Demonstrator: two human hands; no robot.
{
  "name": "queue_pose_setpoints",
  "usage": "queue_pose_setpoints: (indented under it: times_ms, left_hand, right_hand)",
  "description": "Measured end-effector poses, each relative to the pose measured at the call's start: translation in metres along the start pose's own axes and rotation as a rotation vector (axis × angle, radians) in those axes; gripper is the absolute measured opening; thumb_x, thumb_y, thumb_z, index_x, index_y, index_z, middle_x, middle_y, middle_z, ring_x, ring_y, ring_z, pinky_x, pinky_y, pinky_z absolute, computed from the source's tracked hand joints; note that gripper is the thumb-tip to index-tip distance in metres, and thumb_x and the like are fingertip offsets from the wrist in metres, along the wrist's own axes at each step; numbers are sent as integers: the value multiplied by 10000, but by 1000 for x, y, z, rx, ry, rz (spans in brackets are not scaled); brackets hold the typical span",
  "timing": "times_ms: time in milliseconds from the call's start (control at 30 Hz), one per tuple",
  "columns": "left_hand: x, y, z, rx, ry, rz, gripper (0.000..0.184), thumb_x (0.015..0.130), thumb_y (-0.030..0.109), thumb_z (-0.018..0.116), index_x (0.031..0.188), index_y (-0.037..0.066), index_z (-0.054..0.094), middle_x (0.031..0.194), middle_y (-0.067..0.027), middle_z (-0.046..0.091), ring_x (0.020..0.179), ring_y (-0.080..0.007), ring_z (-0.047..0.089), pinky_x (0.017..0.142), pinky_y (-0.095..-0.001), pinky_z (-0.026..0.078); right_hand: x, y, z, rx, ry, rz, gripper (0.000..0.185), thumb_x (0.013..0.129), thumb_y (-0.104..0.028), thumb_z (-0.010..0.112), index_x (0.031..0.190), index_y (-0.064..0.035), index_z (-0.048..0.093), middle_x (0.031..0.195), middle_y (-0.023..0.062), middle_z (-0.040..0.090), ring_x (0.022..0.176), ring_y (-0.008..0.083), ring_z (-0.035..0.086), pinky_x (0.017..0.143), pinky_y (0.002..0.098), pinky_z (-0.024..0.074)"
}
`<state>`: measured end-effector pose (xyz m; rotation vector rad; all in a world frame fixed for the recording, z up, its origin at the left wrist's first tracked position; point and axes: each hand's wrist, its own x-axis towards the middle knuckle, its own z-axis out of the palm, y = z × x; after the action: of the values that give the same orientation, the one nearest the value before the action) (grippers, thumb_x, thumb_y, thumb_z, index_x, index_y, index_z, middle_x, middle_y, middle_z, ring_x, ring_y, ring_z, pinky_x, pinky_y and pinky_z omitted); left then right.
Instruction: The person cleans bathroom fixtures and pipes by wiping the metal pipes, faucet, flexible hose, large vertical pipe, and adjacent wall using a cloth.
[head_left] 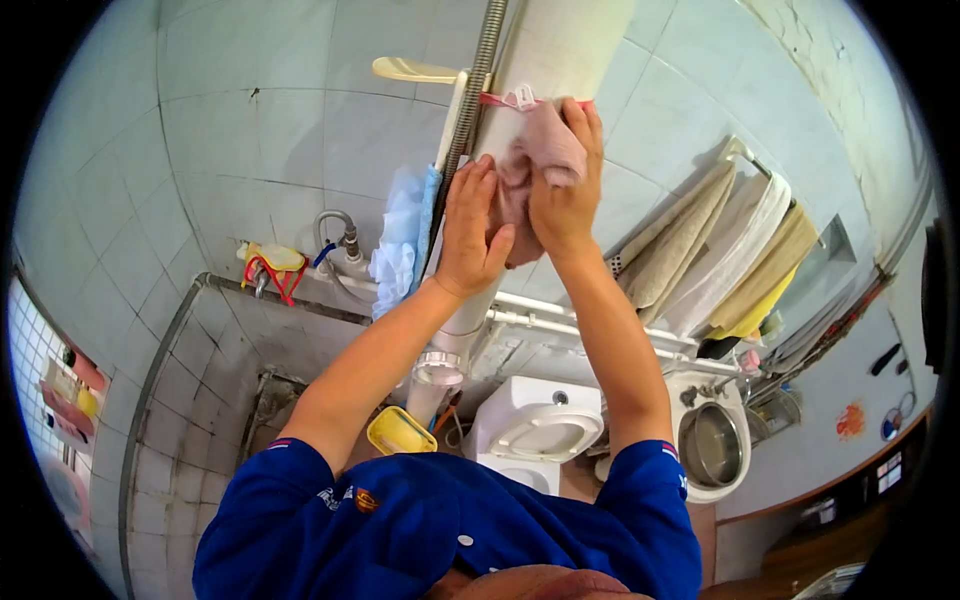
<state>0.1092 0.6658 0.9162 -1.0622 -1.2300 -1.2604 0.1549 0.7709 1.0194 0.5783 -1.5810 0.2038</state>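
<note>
A thick white pipe (562, 55) rises in front of me, and a pink cloth (553, 150) lies bunched against it. My right hand (568, 205) grips the cloth from the right side, its fingertips reaching up around the pipe. On the left side of the pipe, my left hand (470, 230) lies with fingers stretched out, its thumb near the lower part of the cloth. A red cord with a white clip (522, 97) circles the pipe just above the cloth. Light blue mesh fabric (402, 235) hangs to the left of my left hand.
A flexible metal hose (478, 75) runs along the pipe's left. Several towels (685, 235) hang on a rail at right. Below are a white toilet (545, 430), a yellow basket (400, 432) and a washbasin (738, 440) holding a metal bowl (708, 447). A tap (262, 283) is left.
</note>
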Motion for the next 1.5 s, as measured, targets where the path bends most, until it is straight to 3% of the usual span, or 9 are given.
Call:
queue_pose_setpoints:
  times_ms: [300,467,600,667,900,1100,1167,1300,1500]
  left_hand:
    - [-4,2,1,24,20,-15,631,851,122,604,1416,9,345,1447,-247,368,1321,-473,332,1113,-520,256]
    - [-2,2,0,31,2,-33,608,848,113,592,1398,-10,365,1439,-243,377,1313,-465,341,1113,-515,258]
    - [8,7,0,20,20,-20,595,836,86,565,1389,-24,373,1446,-238,375,1312,-455,345,1117,-515,252]
    - [7,7,6,34,23,-20,598,856,87,524,1411,-53,349,1472,-236,348,1347,-425,316,1135,-496,210]
    - [4,6,1,73,-46,-30,622,861,219,527,1387,-73,369,1478,-253,323,1351,-446,294,1134,-519,194]
    - [0,2,2,113,-46,-8,637,808,149,531,1383,-70,369,1488,-255,301,1346,-464,293,1134,-523,203]
    - [-2,1,4,114,-24,6,660,788,172,557,1382,-54,379,1490,-251,303,1336,-475,299,1122,-531,226]
    - [-1,7,5,158,-15,25,690,727,127,622,1364,-27,409,1489,-257,305,1324,-497,309,1104,-546,265]
    - [0,10,4,209,-54,17,749,706,36,653,1407,32,388,1502,-260,281,1349,-486,291,1111,-543,269]
  right_hand:
    - [55,-19,17,-563,-237,-350,284,797,-206,606,1069,-132,642,1392,18,478,1315,339,399,1028,654,247]
    - [27,-15,-9,-558,-147,-263,269,818,-170,627,1072,-82,638,1376,61,499,1333,345,385,1063,607,264]
    - [-1,-27,-6,117,281,339,215,918,-83,529,1097,15,597,1330,212,507,1291,388,414,1081,415,324]
    - [-14,-29,-4,474,277,1007,263,918,-56,535,1157,51,555,1324,260,492,1249,406,441,1068,417,327]
    - [25,-9,14,213,216,451,293,995,-189,481,1169,40,542,1055,144,615,945,236,547,887,330,429]
    - [34,-16,9,330,216,912,451,984,-253,482,1323,43,445,1193,243,566,1121,389,531,989,391,384]
    - [-18,-18,10,237,9,496,455,951,-132,521,1340,71,403,1437,284,361,1304,430,372,1077,440,300]
    - [-7,4,3,310,77,490,389,932,-31,521,1304,62,455,1401,286,397,1283,439,392,1081,442,304]
    - [164,23,3,-57,269,-119,306,861,-50,595,1167,-37,616,1385,228,441,1264,455,395,1062,463,335]
